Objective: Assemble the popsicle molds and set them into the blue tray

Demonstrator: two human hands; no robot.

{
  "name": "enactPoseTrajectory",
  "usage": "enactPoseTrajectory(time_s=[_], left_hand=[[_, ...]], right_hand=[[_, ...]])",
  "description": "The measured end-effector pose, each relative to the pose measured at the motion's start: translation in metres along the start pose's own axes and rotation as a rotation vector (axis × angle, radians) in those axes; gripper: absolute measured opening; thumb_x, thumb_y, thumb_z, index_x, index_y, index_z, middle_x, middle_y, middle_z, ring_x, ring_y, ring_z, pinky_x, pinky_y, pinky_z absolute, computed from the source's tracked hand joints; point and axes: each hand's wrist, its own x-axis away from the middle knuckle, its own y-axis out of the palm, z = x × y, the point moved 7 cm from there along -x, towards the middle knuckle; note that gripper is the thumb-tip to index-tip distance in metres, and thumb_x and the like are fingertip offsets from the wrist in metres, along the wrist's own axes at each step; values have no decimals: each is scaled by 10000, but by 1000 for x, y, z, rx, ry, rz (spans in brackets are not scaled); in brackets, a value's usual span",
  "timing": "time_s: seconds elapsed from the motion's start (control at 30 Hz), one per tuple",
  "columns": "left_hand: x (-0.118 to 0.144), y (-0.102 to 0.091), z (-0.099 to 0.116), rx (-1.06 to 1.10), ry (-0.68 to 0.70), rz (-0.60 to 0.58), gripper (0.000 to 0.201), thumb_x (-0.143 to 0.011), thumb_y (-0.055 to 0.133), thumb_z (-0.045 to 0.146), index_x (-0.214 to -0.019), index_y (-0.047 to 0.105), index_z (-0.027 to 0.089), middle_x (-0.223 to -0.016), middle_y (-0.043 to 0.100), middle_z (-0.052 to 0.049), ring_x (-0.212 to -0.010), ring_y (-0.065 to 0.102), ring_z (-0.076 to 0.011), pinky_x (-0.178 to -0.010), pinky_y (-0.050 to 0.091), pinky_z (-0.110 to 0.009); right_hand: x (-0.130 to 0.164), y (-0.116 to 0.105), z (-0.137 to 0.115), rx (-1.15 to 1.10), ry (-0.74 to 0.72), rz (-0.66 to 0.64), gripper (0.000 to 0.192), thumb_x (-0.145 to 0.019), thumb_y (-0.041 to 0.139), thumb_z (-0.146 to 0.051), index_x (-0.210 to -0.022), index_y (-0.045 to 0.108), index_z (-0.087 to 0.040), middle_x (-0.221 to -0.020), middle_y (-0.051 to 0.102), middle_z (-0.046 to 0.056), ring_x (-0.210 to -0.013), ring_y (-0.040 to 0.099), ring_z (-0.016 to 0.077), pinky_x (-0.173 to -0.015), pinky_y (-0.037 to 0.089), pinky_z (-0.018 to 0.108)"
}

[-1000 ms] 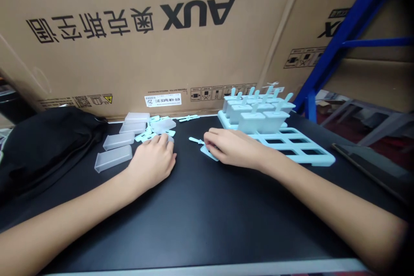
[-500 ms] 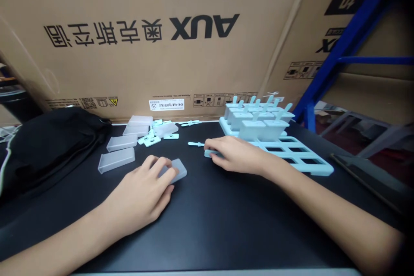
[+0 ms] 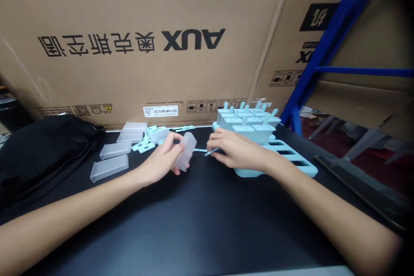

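Observation:
My left hand point(image 3: 160, 161) holds a translucent ice-pop mould cup point(image 3: 186, 151) lifted off the black table point(image 3: 194, 220), tilted with its opening toward the right. My right hand point(image 3: 237, 152) grips a pale blue stick lid point(image 3: 211, 152), whose thin stick points left toward the cup. Just behind my right hand sits the pale blue mould tray point(image 3: 291, 159), with several filled cups and sticks point(image 3: 247, 120) standing in its far rows and empty slots nearer me.
Loose translucent cups point(image 3: 110, 167) and several blue stick lids point(image 3: 145, 144) lie at the back left. A black bag point(image 3: 42, 151) sits at the left. Large cardboard boxes point(image 3: 129, 39) wall the back; a blue rack post point(image 3: 323, 47) and a dark tablet point(image 3: 355, 181) are at the right.
My left hand slid a cup away from the pile, then lifted and tilted it. My right hand raised the stick lid off the table toward the cup.

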Motion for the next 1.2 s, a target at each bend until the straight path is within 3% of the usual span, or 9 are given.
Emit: enactPoseTrajectory(time_s=[0.1,0.2,0.33,0.47,0.63,0.77,0.87,1.0,1.2], left_hand=[[-3,7,-10,534,-31,101,206,-940,450,345,-1080,335,246,-1077,662,-76,-895,717,-211,-738,583,-372],[-6,12,-21,669,-25,162,421,-892,556,239,-1199,269,273,-1126,667,-75,-886,726,-193,-840,567,-407],[-9,9,-29,643,21,144,532,-946,516,326,-1343,164,355,-1121,667,-41,-901,716,-177,-876,540,-402],[-6,3,-27,429,83,98,274,-991,357,455,-1228,386,321,-1152,622,-32,-971,651,-176,-766,527,-317],[-2,-1,-24,186,116,171,327,-1003,208,477,-1304,243,354,-1206,566,-43,-975,609,-183,-695,510,-314],[0,4,-24,254,135,142,332,-1006,201,489,-1316,185,370,-1191,560,-39,-960,597,-170,-691,498,-300],[3,10,-23,366,172,65,410,-977,382,499,-1312,176,386,-1198,546,-28,-995,583,-161,-733,491,-287],[7,16,-19,492,217,-11,747,-810,739,333,-1317,191,364,-1133,553,-3,-1030,566,-147,-893,460,-304],[6,16,-13,440,229,33,613,-838,723,379,-1303,345,250,-972,584,-11,-804,555,-120,-719,449,-248]], right_hand=[[2,-17,9,-176,73,144,119,-876,544,-260,-866,642,-193,-835,646,45,-808,532,178,-736,404,309],[2,-24,11,-470,134,275,193,-878,581,-369,-941,663,-205,-859,669,31,-742,566,148,-676,431,281],[-4,-15,-7,-780,83,313,235,-859,624,-404,-966,672,-200,-888,678,41,-767,597,149,-711,482,293],[-12,-1,-26,-967,44,289,196,-839,659,-361,-946,651,-198,-939,661,40,-837,614,154,-779,509,311],[-15,10,-18,-1116,131,346,230,-769,734,-340,-875,572,-216,-888,613,14,-817,607,149,-782,520,325],[-16,18,-10,-1222,172,385,350,-699,798,-324,-850,502,-213,-820,583,-17,-794,610,129,-761,514,295],[-17,25,-11,-1213,195,367,354,-704,793,-359,-826,501,-200,-795,596,-13,-757,598,121,-715,501,272],[-18,30,-13,-1202,200,321,374,-700,794,-388,-803,494,-190,-820,649,10,-772,624,136,-711,499,273],[-17,33,-13,-1296,216,283,481,-714,793,-354,-954,396,-231,-810,703,2,-758,693,159,-698,531,283]])
